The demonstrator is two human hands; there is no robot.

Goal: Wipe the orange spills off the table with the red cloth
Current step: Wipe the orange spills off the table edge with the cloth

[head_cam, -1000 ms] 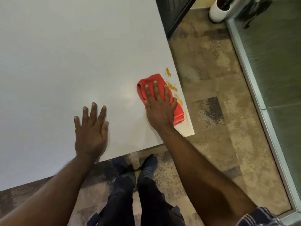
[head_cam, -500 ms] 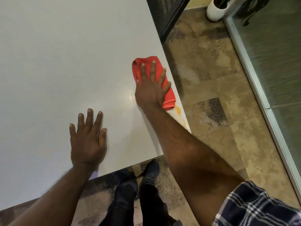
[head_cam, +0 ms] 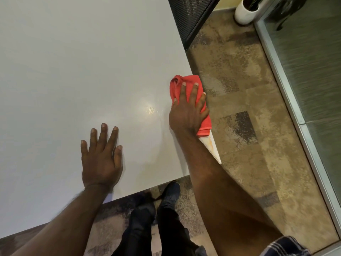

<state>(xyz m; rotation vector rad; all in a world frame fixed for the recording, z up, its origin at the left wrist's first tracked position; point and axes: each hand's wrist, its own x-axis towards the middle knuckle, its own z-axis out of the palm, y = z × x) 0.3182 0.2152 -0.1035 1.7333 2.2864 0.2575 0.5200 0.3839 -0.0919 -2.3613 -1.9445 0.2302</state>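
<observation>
The red cloth (head_cam: 186,82) lies bunched at the right edge of the white table (head_cam: 77,67). My right hand (head_cam: 188,109) presses flat on top of it, fingers spread over the cloth and pointing away from me. A faint orange smear (head_cam: 212,145) runs along the table's right edge just below the cloth, near the front corner. My left hand (head_cam: 102,159) rests palm down on the table near the front edge, fingers apart, holding nothing.
A dark mesh panel (head_cam: 190,13) stands beyond the table's far right side. A white pot (head_cam: 243,12) sits on the patterned floor (head_cam: 249,108) at the top right, next to a metal-framed glass wall (head_cam: 304,61). My legs and shoes (head_cam: 169,189) are below the table's front edge.
My right hand slid the cloth away from me along the right edge, over the orange spots, then slightly back toward me. Only a faint smear shows below it. The left hand stayed put.
</observation>
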